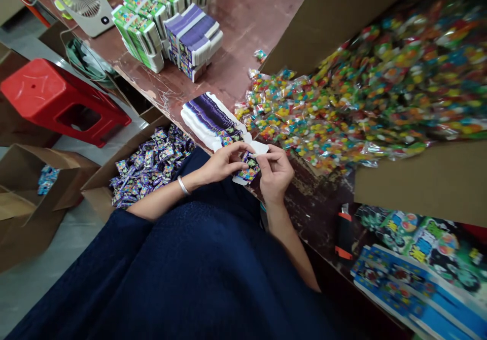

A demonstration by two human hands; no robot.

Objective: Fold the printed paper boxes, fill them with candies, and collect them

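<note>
Both my hands meet at the table's front edge on one small printed carton, purple and white with a bright picture. My left hand, with a bangle on the wrist, pinches its upper flap with curled fingers. My right hand grips its right side, fingers closed. Just behind the hands lies a fanned stack of flat purple cartons. A heap of clear packets of coloured candy spreads to the right of them.
A big cardboard box on its side spills the candy packets. Bundled green and purple cartons and a small fan stand at the back. A floor box of filled purple cartons, a red stool, a lighter.
</note>
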